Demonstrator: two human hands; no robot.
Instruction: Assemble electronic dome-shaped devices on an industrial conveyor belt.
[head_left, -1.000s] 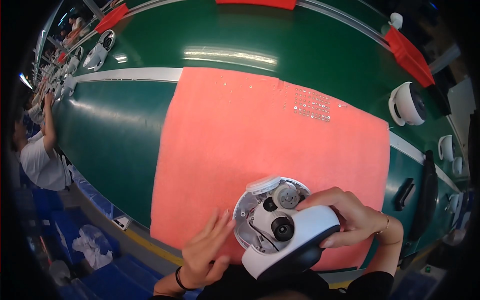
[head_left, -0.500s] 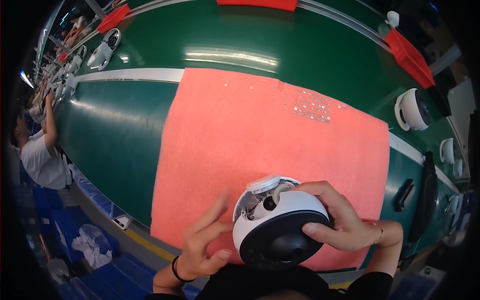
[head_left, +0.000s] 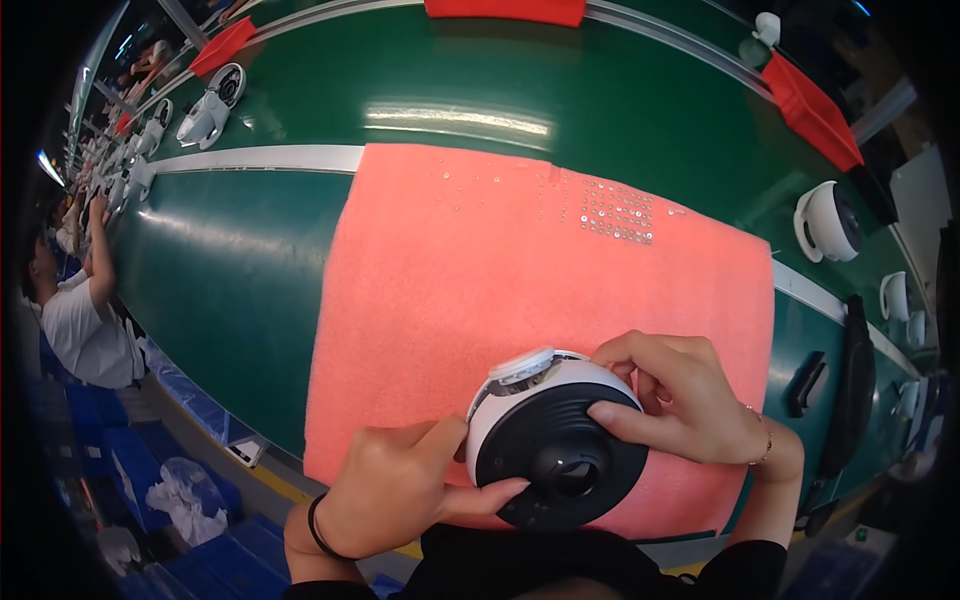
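Note:
A round white dome camera [head_left: 560, 440] with a black front and a protruding lens is held above the near part of a pink towel [head_left: 450, 300]. My left hand [head_left: 400, 485] grips its left side, thumb on the black face and fingers at the white rim. On the right side, my right hand [head_left: 680, 400] pinches the upper edge, its thumb pressed on the black front. A white disc-shaped part [head_left: 522, 366] sticks up at the camera's back edge. The inside of the housing is mostly hidden.
Small metal screws [head_left: 617, 212] lie in rows on the towel. Beyond is a green conveyor belt [head_left: 330, 80] carrying white camera units [head_left: 828, 222]. Red bins [head_left: 812, 112] line the far edge. A black object [head_left: 806, 384] lies at right. Another person [head_left: 85, 325] works at far left.
My left hand has closed onto the camera's left side. The camera has tilted so its black face turns up more and its open interior is now largely covered.

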